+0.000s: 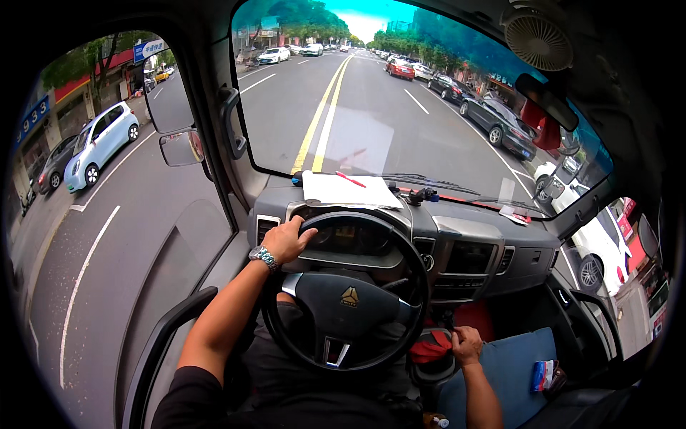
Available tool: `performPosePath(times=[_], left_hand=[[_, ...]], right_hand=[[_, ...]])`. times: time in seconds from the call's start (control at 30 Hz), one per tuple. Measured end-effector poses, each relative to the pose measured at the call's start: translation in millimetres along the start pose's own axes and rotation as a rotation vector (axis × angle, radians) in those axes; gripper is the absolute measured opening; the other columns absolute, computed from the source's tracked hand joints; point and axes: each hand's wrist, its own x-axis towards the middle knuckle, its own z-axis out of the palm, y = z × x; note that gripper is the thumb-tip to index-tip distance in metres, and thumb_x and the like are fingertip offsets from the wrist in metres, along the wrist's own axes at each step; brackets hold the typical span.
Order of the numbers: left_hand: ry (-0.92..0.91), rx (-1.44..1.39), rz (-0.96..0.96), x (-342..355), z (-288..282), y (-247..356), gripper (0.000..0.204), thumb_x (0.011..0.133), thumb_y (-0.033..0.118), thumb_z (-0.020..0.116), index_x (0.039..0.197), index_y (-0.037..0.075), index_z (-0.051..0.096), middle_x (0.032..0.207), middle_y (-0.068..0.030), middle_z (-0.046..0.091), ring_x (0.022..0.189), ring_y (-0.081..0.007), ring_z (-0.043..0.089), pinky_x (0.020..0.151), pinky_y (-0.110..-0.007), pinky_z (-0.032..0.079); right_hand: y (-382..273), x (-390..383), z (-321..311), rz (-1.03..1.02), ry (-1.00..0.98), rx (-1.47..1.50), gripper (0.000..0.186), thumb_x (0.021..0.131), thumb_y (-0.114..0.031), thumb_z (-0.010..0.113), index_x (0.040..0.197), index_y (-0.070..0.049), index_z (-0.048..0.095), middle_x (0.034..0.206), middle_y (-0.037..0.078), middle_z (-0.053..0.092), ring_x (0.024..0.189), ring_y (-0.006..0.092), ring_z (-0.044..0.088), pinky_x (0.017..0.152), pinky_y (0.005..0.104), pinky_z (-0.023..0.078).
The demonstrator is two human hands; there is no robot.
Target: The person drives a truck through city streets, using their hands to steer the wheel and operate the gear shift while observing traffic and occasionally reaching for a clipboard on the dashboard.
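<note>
From my remote view, the windscreen (371,100) spans everything beyond the wheel (350,307), my landmark, presumably so the road reads clearly from behind it. The dash (461,227) runs from behind the wheel off to its right. The blue seat (500,368) lies right of the wheel and seems to serve as a handy shelf. The wheel itself, the thing in use, sits before the person's lap, tilted, I judge, to suit the arms.

Papers (339,194) lie on the dash just past the wheel's top, likely for quick reading. The left hand (287,241) curls its fingers over the wheel's upper-left rim, a hold that probably gives steady leverage. The right hand (468,345) rests right of the wheel, fingers bent downward; I can't tell whether it grips anything underneath. A red bag (431,346) sits between that hand and the wheel, perhaps for easy reach. Smallest, a red pen (350,180) lies on the papers beyond the wheel, presumably ready for notes.
</note>
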Motion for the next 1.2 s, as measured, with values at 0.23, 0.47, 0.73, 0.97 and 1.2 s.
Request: performPosePath(times=[0.23, 0.47, 0.73, 0.97, 1.2], left_hand=[[-0.003, -0.022, -0.054, -7.4, 3.7, 6.4, 0.057, 0.105, 0.060, 0.053, 0.125, 0.007, 0.061, 0.106, -0.0264, 0.076, 0.101, -0.0471, 0.073, 0.088, -0.057, 0.056], [0.008, 0.000, -0.034, 1.4, 0.8, 7.0, 0.057, 0.106, 0.058, 0.055, 0.128, 0.006, 0.062, 0.105, -0.0262, 0.076, 0.103, -0.0470, 0.072, 0.090, -0.055, 0.055], [0.042, -0.024, -0.046, -11.6, 6.7, -1.0, 0.057, 0.105, 0.057, 0.057, 0.128, 0.006, 0.062, 0.108, -0.0256, 0.076, 0.103, -0.0465, 0.072, 0.090, -0.055, 0.055], [0.055, -0.032, -0.050, -15.8, 9.1, -3.2, 0.053, 0.105, 0.054, 0.059, 0.126, 0.005, 0.062, 0.109, -0.0253, 0.075, 0.102, -0.0466, 0.072, 0.088, -0.056, 0.055], [0.087, -0.044, -0.021, -21.3, 4.7, -2.3, 0.055, 0.106, 0.054, 0.057, 0.127, 0.004, 0.061, 0.111, -0.0255, 0.075, 0.102, -0.0477, 0.071, 0.088, -0.057, 0.055]], right_hand=[[1.6, 48.4, 1.8, 0.087, -0.194, -0.176, 0.037, 0.089, -0.041, 0.076, 0.114, -0.014, 0.080, 0.115, 0.009, 0.077, 0.117, 0.0306, 0.067, 0.101, 0.0446, 0.055], [-11.0, 60.1, -5.4, 0.084, -0.310, -0.254, 0.039, 0.091, -0.047, 0.073, 0.111, -0.015, 0.082, 0.106, 0.009, 0.078, 0.107, 0.0319, 0.072, 0.096, 0.0455, 0.057], [-16.8, 93.2, 6.3, 0.118, -0.513, -0.365, 0.047, 0.095, -0.056, 0.065, 0.120, -0.019, 0.081, 0.112, 0.013, 0.080, 0.110, 0.0336, 0.074, 0.097, 0.0455, 0.058], [-20.1, 88.4, 7.3, 0.111, -0.487, -0.381, 0.043, 0.094, -0.054, 0.067, 0.114, -0.019, 0.083, 0.106, 0.013, 0.080, 0.105, 0.0336, 0.075, 0.093, 0.0460, 0.059], [-12.5, 86.4, 8.3, 0.106, -0.473, -0.378, 0.039, 0.093, -0.050, 0.069, 0.111, -0.019, 0.084, 0.103, 0.013, 0.080, 0.101, 0.0338, 0.076, 0.091, 0.0460, 0.059]])
